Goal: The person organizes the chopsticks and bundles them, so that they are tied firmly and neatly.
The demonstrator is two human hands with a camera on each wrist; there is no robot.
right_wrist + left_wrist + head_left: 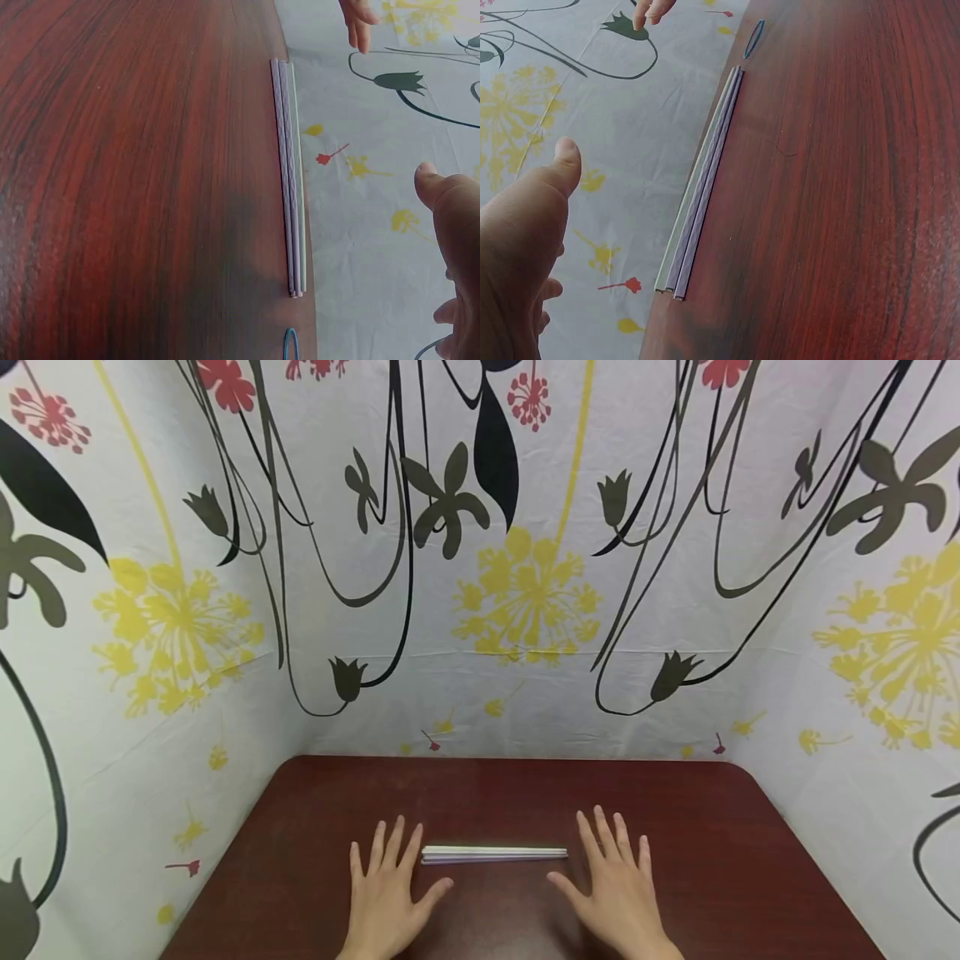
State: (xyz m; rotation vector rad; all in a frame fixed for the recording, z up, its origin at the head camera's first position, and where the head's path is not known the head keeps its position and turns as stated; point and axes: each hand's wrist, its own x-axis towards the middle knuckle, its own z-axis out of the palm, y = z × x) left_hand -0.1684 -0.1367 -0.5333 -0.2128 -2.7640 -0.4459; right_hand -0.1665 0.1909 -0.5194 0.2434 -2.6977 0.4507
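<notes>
Several long thin sticks (495, 855), pale green and purple, lie side by side across the table between the hands. Whether they are chopsticks or straws I cannot tell. My left hand (386, 893), fingers spread, is beside their left end; my right hand (618, 889) is spread likewise beside their right end. Both hands hold nothing. In the left wrist view the left thumb (568, 161) sticks out, apart from the sticks (701, 187). A thin blue loop (754, 39) lies past the sticks' right end; it is not visible in the head view.
The dark red-brown wooden table (495, 793) has rounded far corners. A white cloth (465, 710) printed with yellow, red and dark flowers hangs behind it and on both sides.
</notes>
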